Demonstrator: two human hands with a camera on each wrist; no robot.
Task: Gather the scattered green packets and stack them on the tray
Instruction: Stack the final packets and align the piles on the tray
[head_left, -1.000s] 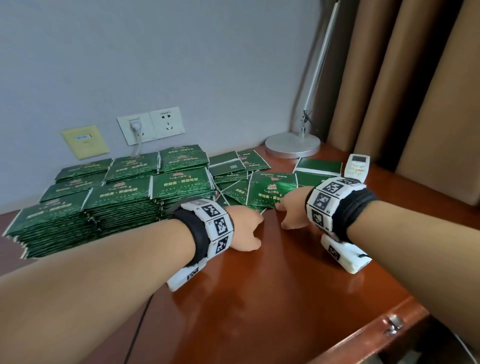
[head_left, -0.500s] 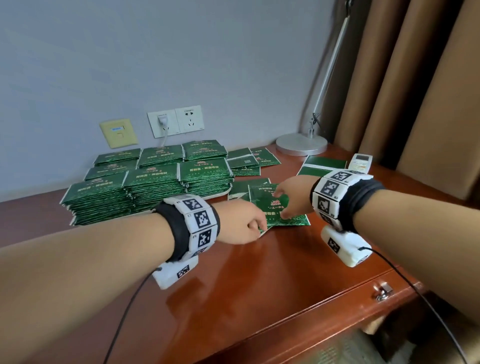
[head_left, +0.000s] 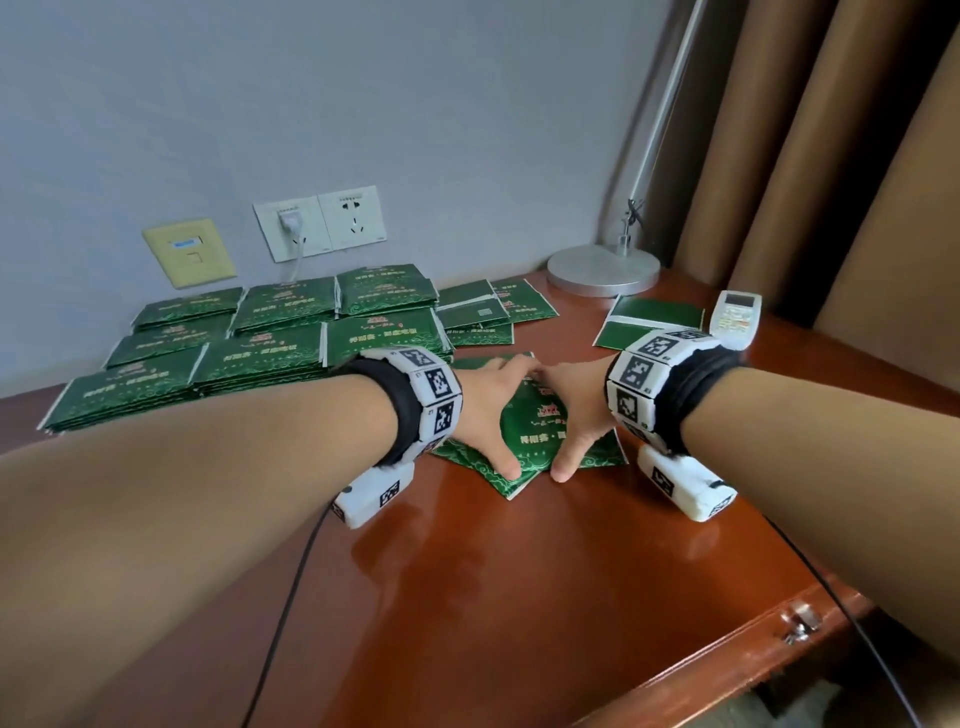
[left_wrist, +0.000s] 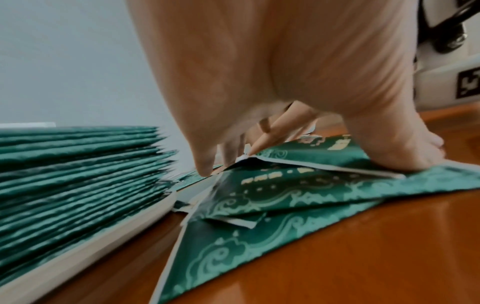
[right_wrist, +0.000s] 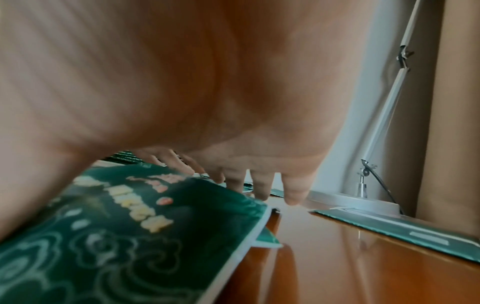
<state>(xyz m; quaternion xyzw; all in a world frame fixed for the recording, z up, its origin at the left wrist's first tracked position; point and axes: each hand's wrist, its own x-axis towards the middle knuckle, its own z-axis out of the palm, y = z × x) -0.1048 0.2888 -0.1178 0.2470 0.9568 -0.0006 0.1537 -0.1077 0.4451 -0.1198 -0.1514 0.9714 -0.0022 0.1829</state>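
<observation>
A small loose pile of green packets (head_left: 535, 436) lies on the brown table, just right of the tray. My left hand (head_left: 496, 415) and right hand (head_left: 571, 415) frame this pile from either side. Their straight fingers meet at its far edge and both thumbs rest at its near edge. In the left wrist view the thumb (left_wrist: 405, 152) presses down on the top packet (left_wrist: 324, 152). Several tall stacks of green packets (head_left: 270, 353) fill the white tray (left_wrist: 103, 236), whose rim shows only in the left wrist view.
More loose packets lie behind the pile (head_left: 483, 312) and at the right (head_left: 649, 325). A white remote (head_left: 735, 319) and a lamp base (head_left: 602, 270) stand at the back right. The table's front edge carries a metal latch (head_left: 800, 623).
Both hands have slid the loose packets toward me into one pile. Their fingers, curled before, now stretch out around it, with the fingertips meeting at the far edge.
</observation>
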